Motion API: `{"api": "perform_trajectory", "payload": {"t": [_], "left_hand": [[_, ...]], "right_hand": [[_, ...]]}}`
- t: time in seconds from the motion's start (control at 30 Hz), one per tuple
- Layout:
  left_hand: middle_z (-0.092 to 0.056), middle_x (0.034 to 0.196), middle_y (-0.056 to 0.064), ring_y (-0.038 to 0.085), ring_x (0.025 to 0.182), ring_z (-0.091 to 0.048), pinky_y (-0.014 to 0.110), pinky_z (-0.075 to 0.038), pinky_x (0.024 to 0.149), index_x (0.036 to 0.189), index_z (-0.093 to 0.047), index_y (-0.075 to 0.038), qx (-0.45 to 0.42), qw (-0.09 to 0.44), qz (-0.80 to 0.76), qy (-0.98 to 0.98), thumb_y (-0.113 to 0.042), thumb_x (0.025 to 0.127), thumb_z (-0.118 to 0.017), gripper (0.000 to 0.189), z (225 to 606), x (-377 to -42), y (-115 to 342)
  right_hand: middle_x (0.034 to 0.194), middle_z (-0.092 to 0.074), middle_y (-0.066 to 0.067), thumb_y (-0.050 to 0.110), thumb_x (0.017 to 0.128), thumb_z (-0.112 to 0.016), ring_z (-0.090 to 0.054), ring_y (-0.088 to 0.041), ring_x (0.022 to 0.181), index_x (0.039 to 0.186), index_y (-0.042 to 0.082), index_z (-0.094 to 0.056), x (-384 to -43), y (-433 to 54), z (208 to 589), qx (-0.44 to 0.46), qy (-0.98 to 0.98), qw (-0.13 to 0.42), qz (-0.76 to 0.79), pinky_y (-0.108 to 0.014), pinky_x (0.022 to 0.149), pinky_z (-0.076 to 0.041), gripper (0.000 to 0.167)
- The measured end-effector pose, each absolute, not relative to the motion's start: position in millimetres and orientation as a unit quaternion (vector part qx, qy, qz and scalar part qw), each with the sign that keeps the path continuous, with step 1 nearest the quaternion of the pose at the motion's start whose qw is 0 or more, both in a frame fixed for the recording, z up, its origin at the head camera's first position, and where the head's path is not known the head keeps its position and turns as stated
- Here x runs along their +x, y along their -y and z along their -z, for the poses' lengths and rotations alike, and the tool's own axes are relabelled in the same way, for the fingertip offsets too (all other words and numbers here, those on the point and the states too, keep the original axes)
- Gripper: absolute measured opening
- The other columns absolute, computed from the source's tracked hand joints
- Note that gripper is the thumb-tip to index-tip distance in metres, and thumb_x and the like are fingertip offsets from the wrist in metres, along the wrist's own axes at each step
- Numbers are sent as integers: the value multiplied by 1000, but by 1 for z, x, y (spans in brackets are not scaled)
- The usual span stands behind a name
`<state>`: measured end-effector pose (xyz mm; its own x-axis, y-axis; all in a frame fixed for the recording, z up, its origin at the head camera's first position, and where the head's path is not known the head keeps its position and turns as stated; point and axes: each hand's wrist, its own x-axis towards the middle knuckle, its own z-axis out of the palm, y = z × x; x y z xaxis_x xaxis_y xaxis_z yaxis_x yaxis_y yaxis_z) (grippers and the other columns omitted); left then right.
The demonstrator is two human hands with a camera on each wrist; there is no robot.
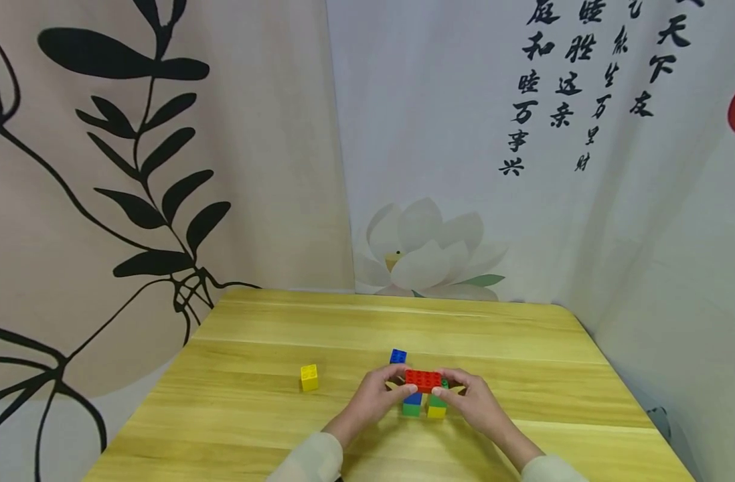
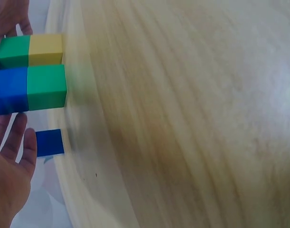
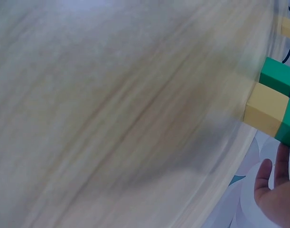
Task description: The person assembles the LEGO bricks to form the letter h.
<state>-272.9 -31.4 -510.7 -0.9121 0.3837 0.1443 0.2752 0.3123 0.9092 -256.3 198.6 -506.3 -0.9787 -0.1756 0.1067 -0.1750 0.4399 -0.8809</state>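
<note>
A red toy building brick [image 1: 424, 381] lies lengthwise across the tops of two small stacks. My left hand [image 1: 376, 396] pinches its left end between thumb and fingers. At the other end, my right hand [image 1: 472, 400] pinches it the same way. The left stack is a blue brick [image 2: 10, 90] on a green brick [image 2: 46, 87]. In the right stack a green brick [image 2: 14, 51] sits on a yellow one [image 3: 266, 108]. The two stacks stand side by side with a narrow gap. In both wrist views the red brick is mostly or wholly cut off.
A loose blue brick [image 1: 398, 356] lies just beyond my left hand. Farther left on the wooden table [image 1: 235, 402] stands a single yellow brick [image 1: 309, 378]. A printed curtain [image 1: 271, 147] hangs behind the table's far edge.
</note>
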Motion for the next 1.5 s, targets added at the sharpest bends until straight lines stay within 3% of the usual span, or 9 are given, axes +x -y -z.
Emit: {"api": "perform_trajectory", "payload": {"t": [0.4,0.7,1.0,1.2,1.5], "left_hand": [[-68,104,-8,12,92,-62,32,-52,81,124,-66,-16,192,52,-565,-801,-37,94,-69,37,512,-273,30],[-67,104,-5,16,94,-60,32,-55,75,120,-67,-15,166,73,-585,-791,-38,93,-70,36,513,-268,31],[-67,104,-7,15,97,-59,38,-52,82,116,-70,-17,168,75,-554,-812,-46,96,-62,36,512,-266,38],[-67,109,-6,16,101,-59,42,-51,87,120,-69,-13,160,39,-541,-825,-45,100,-55,40,510,-270,46],[-68,100,0,19,96,-61,35,-51,82,119,-67,0,114,-63,-529,-839,-30,99,-64,36,518,-285,62]], "right_hand": [[107,-69,-1,30,90,-75,-60,-18,94,123,8,-69,-256,-196,503,-100,-850,-6,516,-29,74,-51,41],[109,-69,-3,29,91,-74,-59,-18,95,125,6,-68,-253,-195,505,-104,-847,-3,522,-28,75,-51,41],[114,-69,-4,27,91,-73,-59,-17,96,125,6,-67,-253,-195,503,-104,-846,-4,523,-28,75,-51,40],[113,-69,-2,30,91,-74,-59,-19,98,125,9,-68,-253,-197,504,-99,-848,0,520,-29,77,-51,41],[117,-67,-3,32,90,-74,-58,-20,99,125,9,-68,-252,-197,505,-93,-846,1,524,-30,77,-51,43]]}}
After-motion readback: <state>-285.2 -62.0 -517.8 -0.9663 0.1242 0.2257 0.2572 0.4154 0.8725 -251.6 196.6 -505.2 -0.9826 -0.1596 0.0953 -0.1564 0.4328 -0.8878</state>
